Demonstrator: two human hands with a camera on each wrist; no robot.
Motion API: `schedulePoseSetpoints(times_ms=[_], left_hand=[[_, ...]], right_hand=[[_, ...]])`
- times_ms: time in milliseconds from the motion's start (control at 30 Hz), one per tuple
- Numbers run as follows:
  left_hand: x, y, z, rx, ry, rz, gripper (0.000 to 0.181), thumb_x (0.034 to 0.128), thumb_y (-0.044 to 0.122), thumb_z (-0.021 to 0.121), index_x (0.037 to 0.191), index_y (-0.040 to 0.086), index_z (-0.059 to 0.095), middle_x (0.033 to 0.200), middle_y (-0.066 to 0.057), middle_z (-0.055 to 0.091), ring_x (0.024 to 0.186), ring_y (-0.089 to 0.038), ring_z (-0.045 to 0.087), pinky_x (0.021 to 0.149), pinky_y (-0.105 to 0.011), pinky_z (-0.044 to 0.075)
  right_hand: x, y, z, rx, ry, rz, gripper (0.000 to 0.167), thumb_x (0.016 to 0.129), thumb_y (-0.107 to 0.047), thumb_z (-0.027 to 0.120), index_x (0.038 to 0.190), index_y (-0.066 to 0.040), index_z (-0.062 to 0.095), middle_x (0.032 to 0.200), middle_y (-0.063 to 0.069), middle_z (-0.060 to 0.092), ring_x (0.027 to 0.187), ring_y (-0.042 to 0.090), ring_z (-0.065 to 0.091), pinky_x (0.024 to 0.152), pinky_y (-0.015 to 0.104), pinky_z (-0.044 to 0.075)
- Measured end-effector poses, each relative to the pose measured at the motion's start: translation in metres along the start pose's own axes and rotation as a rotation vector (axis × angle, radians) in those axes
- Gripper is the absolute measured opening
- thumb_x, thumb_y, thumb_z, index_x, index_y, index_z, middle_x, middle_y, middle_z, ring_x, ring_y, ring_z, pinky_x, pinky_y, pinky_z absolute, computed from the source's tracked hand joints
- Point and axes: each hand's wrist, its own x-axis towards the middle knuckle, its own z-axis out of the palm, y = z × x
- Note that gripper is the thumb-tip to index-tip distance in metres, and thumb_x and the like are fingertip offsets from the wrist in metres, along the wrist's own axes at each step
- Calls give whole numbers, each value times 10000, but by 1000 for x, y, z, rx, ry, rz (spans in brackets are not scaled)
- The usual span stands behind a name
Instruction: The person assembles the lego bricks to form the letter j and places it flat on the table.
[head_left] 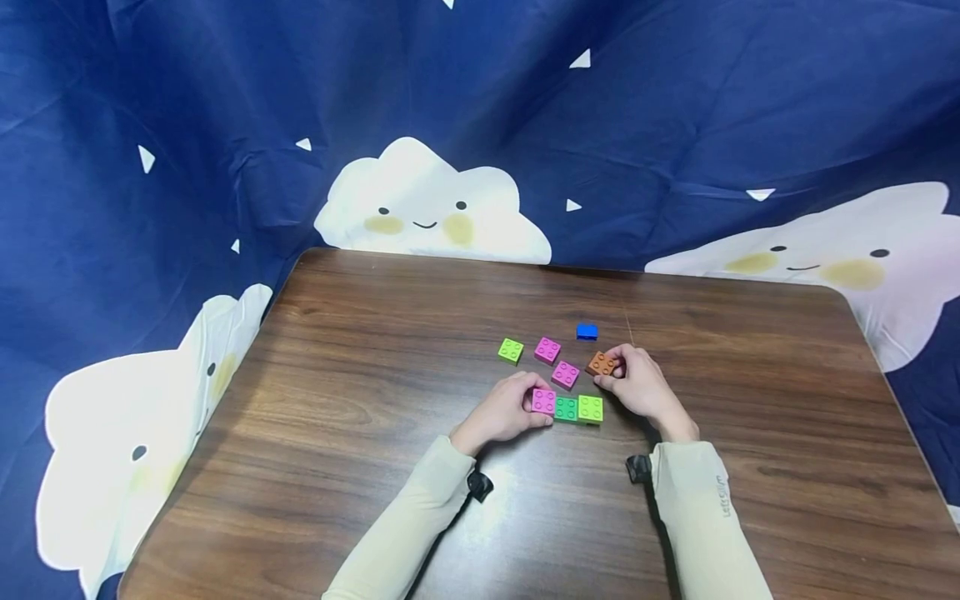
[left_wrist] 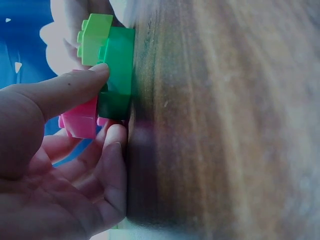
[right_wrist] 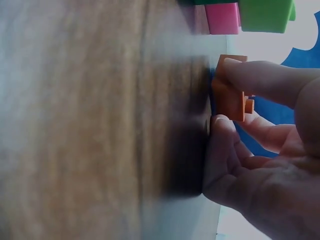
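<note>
My left hand holds the left end of a stacked toy brick piece, thumb and fingers at its pink brick. That pink brick and a lime brick sit raised at either end of a green brick, whose middle studs show between them. To the right, my right hand pinches an orange-brown brick between thumb and fingers, low at the tabletop with its studs facing up. Whether that brick touches the wood, I cannot tell.
Beyond the hands lie two loose pink bricks, one farther back and one nearer. A loose lime brick is left of them, and a blue brick stands farthest back. All are on a brown wooden table before a blue curtain.
</note>
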Motion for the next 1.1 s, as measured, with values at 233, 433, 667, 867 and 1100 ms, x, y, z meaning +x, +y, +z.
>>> schedulePoseSetpoints(times_ms=[233, 433, 667, 867, 1100], left_hand=[[0, -2, 0, 4, 4, -9, 397, 762, 234, 812, 1100, 130, 630, 927, 18, 593, 831, -96, 526, 760, -202, 410], [0, -2, 1, -4, 3, -11, 392, 763, 236, 812, 1095, 134, 629, 909, 31, 578, 806, -93, 521, 732, -190, 408], [0, -1, 2, 12, 5, -10, 388, 770, 247, 805, 1099, 143, 629, 952, 23, 605, 878, -117, 556, 806, -227, 429], [0, 1, 0, 1, 3, -16, 380, 760, 222, 813, 1081, 132, 632, 955, 9, 612, 892, -126, 559, 821, -235, 433], [0, 1, 0, -1, 16, -9, 371, 745, 204, 824, 1057, 126, 640, 925, 10, 604, 868, -136, 560, 788, -219, 424]], right_hand=[[-2, 0, 2, 12, 21, -22, 383, 867, -140, 675, 1167, 44, 524, 976, 152, 518, 908, 271, 491, 742, 313, 349], [-2, 3, 1, 16, 44, -36, 385, 857, -128, 677, 1168, 40, 526, 963, 142, 546, 890, 247, 518, 739, 303, 368], [-7, 3, -1, 32, 43, -10, 410, 867, -119, 656, 1211, 49, 507, 1021, 158, 537, 926, 260, 521, 759, 313, 380], [-10, 5, -2, 40, 37, 10, 428, 895, -159, 645, 1245, 54, 519, 1090, 190, 554, 993, 293, 537, 808, 349, 393], [-13, 6, -4, 91, 17, 29, 445, 915, -180, 627, 1280, 45, 509, 1118, 193, 574, 1018, 292, 531, 822, 341, 396]])
